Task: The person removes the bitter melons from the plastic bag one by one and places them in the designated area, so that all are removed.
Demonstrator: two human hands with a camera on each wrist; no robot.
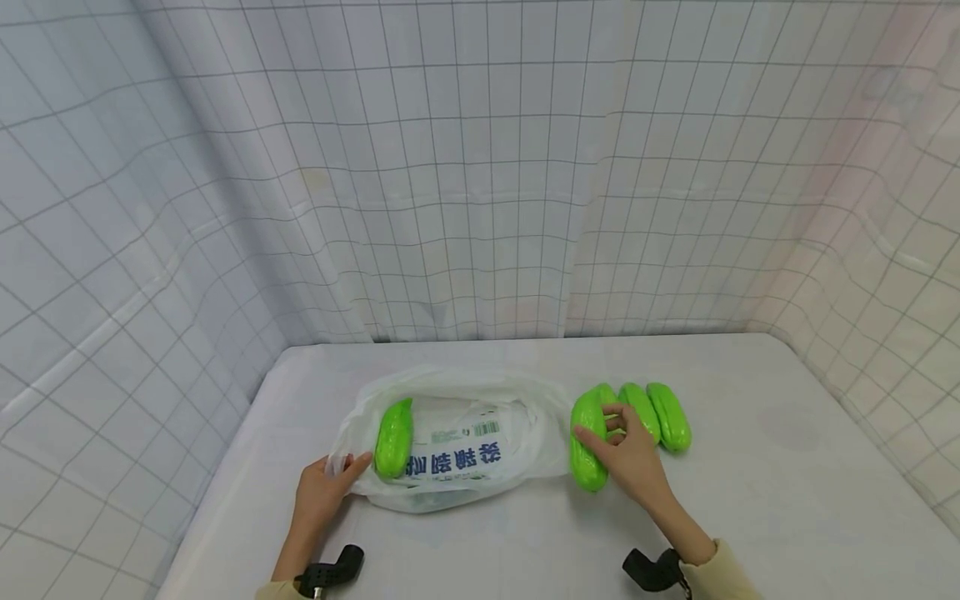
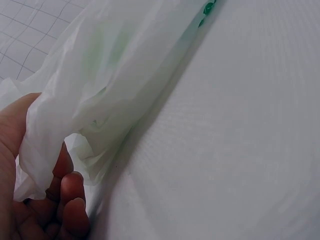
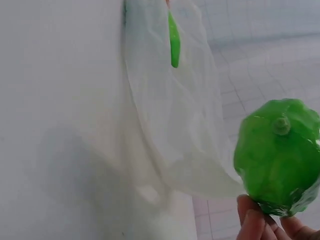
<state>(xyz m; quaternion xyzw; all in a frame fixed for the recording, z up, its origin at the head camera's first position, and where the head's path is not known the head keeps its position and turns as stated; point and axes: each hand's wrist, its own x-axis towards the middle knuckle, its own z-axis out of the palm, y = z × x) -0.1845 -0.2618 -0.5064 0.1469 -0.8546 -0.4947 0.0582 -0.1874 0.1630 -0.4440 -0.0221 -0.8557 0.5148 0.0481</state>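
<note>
Between curled right fingers [image 1: 597,445]: gourd-like green item [image 1: 587,472]. Left fingers [image 1: 356,469] pinch bag [image 1: 450,493]. Likely bagging; next calls for carry toward left fingers.

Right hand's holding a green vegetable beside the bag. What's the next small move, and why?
Probably shift the right hand left and lower the held vegetable into the plastic bag: its mouth gapes, the left hand grips its edge, and another vegetable already lies inside.
</note>
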